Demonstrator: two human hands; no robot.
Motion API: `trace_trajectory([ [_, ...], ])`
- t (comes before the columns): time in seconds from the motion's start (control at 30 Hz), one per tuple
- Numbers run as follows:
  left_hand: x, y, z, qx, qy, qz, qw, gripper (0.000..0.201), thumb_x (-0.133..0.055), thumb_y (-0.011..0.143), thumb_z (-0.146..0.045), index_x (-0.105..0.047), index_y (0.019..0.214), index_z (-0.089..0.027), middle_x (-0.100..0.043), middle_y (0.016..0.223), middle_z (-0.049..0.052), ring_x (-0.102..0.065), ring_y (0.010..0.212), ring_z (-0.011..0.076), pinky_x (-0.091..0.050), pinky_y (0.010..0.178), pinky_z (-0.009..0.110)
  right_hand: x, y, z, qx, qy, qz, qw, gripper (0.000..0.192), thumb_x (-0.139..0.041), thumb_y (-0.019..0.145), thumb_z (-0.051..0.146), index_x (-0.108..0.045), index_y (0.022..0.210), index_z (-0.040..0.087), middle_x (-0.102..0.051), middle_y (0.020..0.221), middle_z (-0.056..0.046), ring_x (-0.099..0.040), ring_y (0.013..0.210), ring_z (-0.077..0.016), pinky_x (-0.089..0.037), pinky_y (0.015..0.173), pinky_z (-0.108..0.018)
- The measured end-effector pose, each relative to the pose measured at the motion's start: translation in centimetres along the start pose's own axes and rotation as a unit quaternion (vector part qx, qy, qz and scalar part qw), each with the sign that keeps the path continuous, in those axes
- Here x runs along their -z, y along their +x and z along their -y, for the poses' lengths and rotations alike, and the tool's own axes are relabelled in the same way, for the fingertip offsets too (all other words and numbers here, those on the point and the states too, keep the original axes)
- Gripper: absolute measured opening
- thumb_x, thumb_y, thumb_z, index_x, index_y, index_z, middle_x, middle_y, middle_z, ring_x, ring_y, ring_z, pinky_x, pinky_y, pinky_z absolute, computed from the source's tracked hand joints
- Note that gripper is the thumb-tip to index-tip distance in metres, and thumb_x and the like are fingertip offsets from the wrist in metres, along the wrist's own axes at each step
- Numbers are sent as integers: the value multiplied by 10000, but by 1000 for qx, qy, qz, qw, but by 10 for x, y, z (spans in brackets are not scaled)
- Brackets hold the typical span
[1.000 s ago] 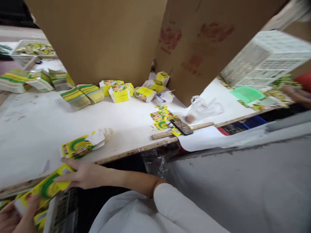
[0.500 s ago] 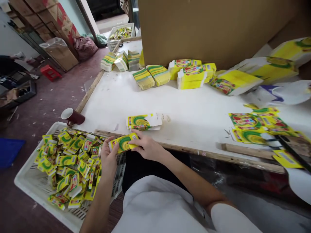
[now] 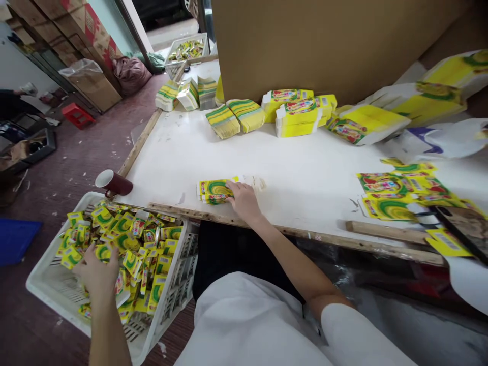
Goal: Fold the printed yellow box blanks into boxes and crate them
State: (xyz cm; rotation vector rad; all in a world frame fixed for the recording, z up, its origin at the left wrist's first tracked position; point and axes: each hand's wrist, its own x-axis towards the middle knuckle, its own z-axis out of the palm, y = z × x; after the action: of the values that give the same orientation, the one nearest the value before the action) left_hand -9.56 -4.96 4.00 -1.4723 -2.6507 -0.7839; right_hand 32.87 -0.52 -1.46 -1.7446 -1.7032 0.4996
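Observation:
My left hand (image 3: 98,269) is over the white plastic basket (image 3: 36,284), fingers spread. Beneath it lie many small yellow-and-green boxes (image 3: 104,250), and none is in its grip. On the white table, my right hand (image 3: 245,202) has its fingers and thumb on the right end of a small pile of unfilled yellow cartons (image 3: 213,189). The fingers cover part of the pile, and white flaps show just beyond them.
A maroon mug (image 3: 116,183) lies tipped at the table's left edge. Stacks of flat cartons (image 3: 236,118) and bundled boxes (image 3: 299,119) line the back before a cardboard panel (image 3: 324,46). At right are loose cartons (image 3: 389,207), a wooden strip (image 3: 387,233) and a phone (image 3: 463,223).
My left hand has moved left and down from the table edge to the basket and let go of the small box. My right hand has moved up and right, from that box to the carton pile.

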Motion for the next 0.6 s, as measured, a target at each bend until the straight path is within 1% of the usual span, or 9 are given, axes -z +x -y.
trace_trajectory([
  [0.03,-1,4,6,-8,31,-26,999,832,-728,684,-485,-558,1390,-78,-527,1330,250,-457,1319,452,-375,1106,614,2,2,-2,-1,-2,7,1000,491,-710,823,98,-624,1306,79,-679,1174,-200,-593,1118,-354,-435,1029,-522],
  [0.1,-11,-2,-1,-53,-9,-40,998,870,-741,681,-519,-548,1393,-59,-495,1384,270,-411,1375,448,-359,1136,600,5,3,0,5,2,7,1000,464,-728,807,93,-641,1263,79,-668,1161,-195,-588,1099,-355,-434,1011,-515],
  [0.2,-38,-37,-44,-90,-241,52,965,775,-756,719,-551,-559,1339,-129,-536,1348,219,-533,1262,355,-496,1020,511,8,-6,17,12,13,-6,1000,510,-754,792,104,-600,1278,104,-637,1167,-169,-575,1100,-326,-433,1009,-492],
  [0.23,-48,-53,-64,-87,-333,105,933,763,-791,703,-536,-549,1330,-173,-557,1329,183,-561,1225,309,-513,1002,461,8,-12,25,20,37,-5,999,528,-765,784,112,-580,1278,116,-630,1147,-150,-580,1072,-301,-449,991,-468],
  [0.3,-66,-83,-106,-89,-502,230,829,803,-859,655,-504,-529,1343,-255,-558,1352,128,-579,1201,248,-526,990,385,5,-25,41,48,131,16,990,574,-787,756,120,-539,1273,144,-617,1086,-104,-588,989,-246,-485,926,-407],
  [0.37,-76,-108,-145,-42,-636,282,717,784,-869,627,-581,-578,1289,-278,-572,1331,98,-589,1191,234,-528,993,363,0,-40,55,83,259,61,960,602,-791,733,113,-513,1265,163,-594,1026,-63,-580,915,-204,-498,856,-356],
  [0.47,-76,-128,-189,48,-747,294,594,578,-780,721,-649,-665,1098,-227,-638,1045,65,-641,998,189,-545,935,337,-10,-58,70,97,435,129,886,604,-810,742,189,-501,1261,172,-549,957,-21,-556,836,-156,-488,785,-302],
  [0.53,-70,-129,-206,88,-790,263,547,510,-788,714,-633,-658,934,-191,-565,807,17,-600,769,135,-553,801,288,-16,-65,75,82,510,149,843,636,-837,747,301,-502,1272,171,-557,989,-28,-552,840,-144,-483,771,-284],
  [0.6,-66,-127,-214,121,-803,232,536,520,-853,642,-603,-615,828,-180,-477,701,-24,-509,626,91,-521,666,234,-19,-67,76,66,526,145,836,662,-859,728,382,-533,1262,165,-593,1067,-55,-552,855,-145,-477,762,-278],
])
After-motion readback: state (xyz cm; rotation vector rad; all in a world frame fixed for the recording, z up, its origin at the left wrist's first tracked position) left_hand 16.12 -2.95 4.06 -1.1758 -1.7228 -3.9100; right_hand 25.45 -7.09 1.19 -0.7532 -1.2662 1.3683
